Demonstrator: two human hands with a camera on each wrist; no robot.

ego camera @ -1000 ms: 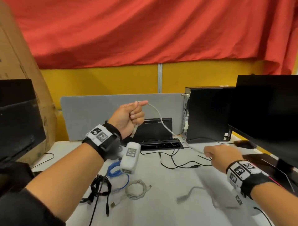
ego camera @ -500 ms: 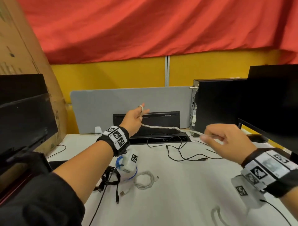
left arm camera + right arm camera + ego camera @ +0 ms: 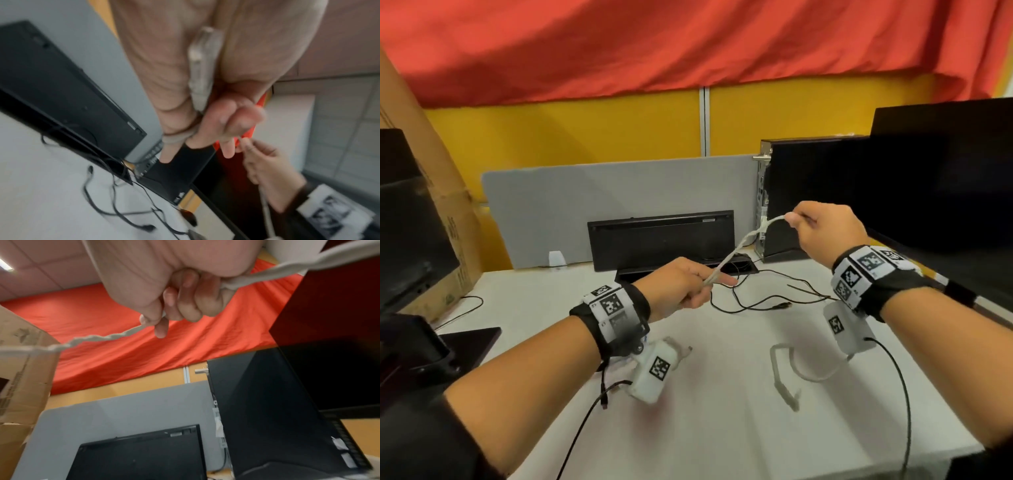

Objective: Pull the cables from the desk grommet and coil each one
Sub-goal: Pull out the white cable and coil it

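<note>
A white cable (image 3: 736,251) stretches taut and twisted between my two hands above the desk. My left hand (image 3: 688,284) grips its near end, and the connector (image 3: 202,65) lies against my palm in the left wrist view. My right hand (image 3: 822,229) is raised higher at the right and pinches the cable (image 3: 98,337) between thumb and curled fingers. The cable's loose tail (image 3: 787,380) hangs from the right hand and lies on the desk. A thin black cable (image 3: 763,301) runs out of the desk grommet (image 3: 736,265) across the white desk (image 3: 722,428).
A black tower PC (image 3: 811,195) and a monitor (image 3: 945,185) stand at the right. Behind the grommet are a black panel (image 3: 661,236) and a grey divider (image 3: 602,198). Another monitor (image 3: 410,233) and a cardboard box (image 3: 424,171) are at the left. A black cable end (image 3: 604,404) lies below my left wrist.
My right hand has risen up and back with the white cable. My left hand has dropped lower toward the desk, so the cable now slopes up to the right.
</note>
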